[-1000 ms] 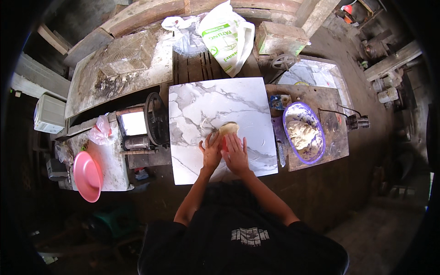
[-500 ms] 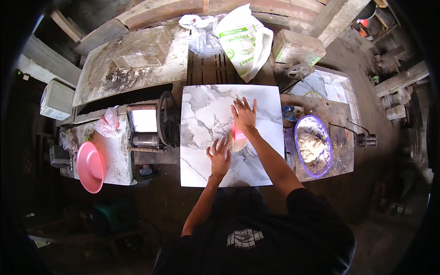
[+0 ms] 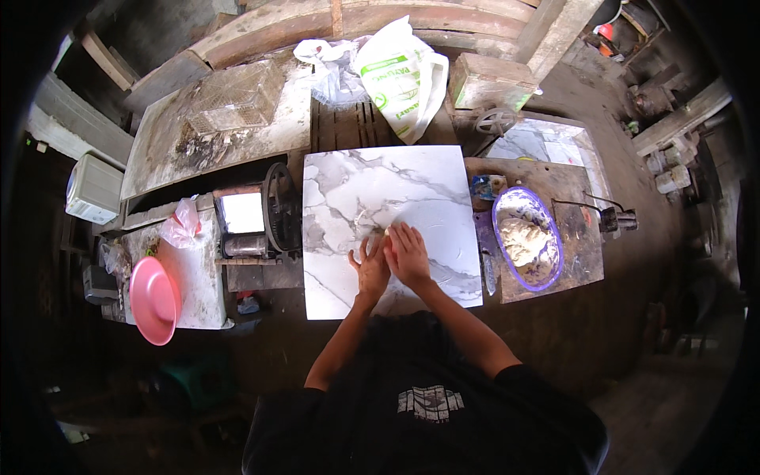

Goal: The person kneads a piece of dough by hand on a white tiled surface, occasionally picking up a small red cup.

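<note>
Both my hands are low over a white board with grey marble veining (image 3: 348, 186). My left hand (image 3: 370, 271) has its fingers apart, fingertips at the board's surface. Beside it, touching or nearly so, my right hand (image 3: 408, 255) lies palm down with its fingers stretched out. A small pale bit (image 3: 387, 232) shows at the fingertips between the hands; what it is I cannot make out. Whatever lies under the palms is hidden. Faint wet-looking smears mark the board around the right hand.
On the right, a purple-rimmed oval basin (image 3: 496, 237) holds pale dough (image 3: 524, 241). A hand-wheel machine (image 3: 277, 207) stands left of the board, with a pink basin (image 3: 153, 301) beyond. A white-and-green sack (image 3: 404, 83) and a wooden box (image 3: 492, 81) sit behind.
My right hand has come back toward me and left, beside my left hand. The pink thing beneath it no longer shows. The whole view has shifted slightly.
</note>
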The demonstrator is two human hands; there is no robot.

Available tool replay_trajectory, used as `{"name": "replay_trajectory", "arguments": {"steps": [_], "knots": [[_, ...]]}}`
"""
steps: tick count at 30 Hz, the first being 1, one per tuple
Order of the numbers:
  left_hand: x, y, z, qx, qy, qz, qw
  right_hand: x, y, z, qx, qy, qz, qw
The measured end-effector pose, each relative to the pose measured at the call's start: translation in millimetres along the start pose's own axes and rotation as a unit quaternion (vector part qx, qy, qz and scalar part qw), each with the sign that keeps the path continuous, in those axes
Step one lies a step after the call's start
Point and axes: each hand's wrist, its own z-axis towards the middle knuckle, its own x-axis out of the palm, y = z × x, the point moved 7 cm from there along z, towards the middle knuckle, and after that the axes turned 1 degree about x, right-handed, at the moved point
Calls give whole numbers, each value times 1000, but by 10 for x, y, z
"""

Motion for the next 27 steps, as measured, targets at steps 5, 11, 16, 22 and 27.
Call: {"name": "replay_trajectory", "arguments": {"steps": [5,11,16,22,27], "knots": [[46,113,36,19,-35,0,999,-118,-16,-93,-3,87,35,996],[-26,22,91,-2,-48,-36,998,-136,-220,-22,-30,94,-36,994],[-99,47,184,-21,-76,-6,997,-123,-266,98,-65,139,89,984],[-96,116,136,-40,-79,-1,996,-187,-723,48,197,1,497,845],[-109,189,140,-130,-72,-33,988,-201,-931,73,294,-32,556,777]]}}
